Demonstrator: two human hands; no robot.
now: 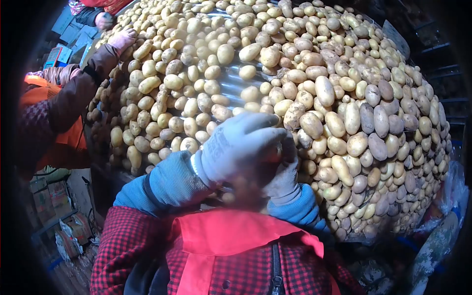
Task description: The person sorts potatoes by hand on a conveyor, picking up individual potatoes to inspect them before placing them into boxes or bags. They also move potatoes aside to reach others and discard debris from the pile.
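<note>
My left hand [241, 145], in a grey-white glove, reaches across in front of my chest over the near edge of the potatoes [324, 91]. Its fingers point right, bent and smeared by motion, and its palm is hidden. Close beside it, partly behind its fingers, is my right hand [285, 172] in a similar, dirtier glove; most of its fingers are hidden. Between and below the two hands lies a dark brownish blur that I cannot make out. Whether either hand holds a potato does not show.
Shiny metal rollers [231, 81] show between potatoes in the middle. The pile is thickest at the right. At the left, a co-worker's gloved hand [123, 39] rests on potatoes; another person's hand [103, 20] is beyond. Clear plastic [451, 189] hangs at the right edge.
</note>
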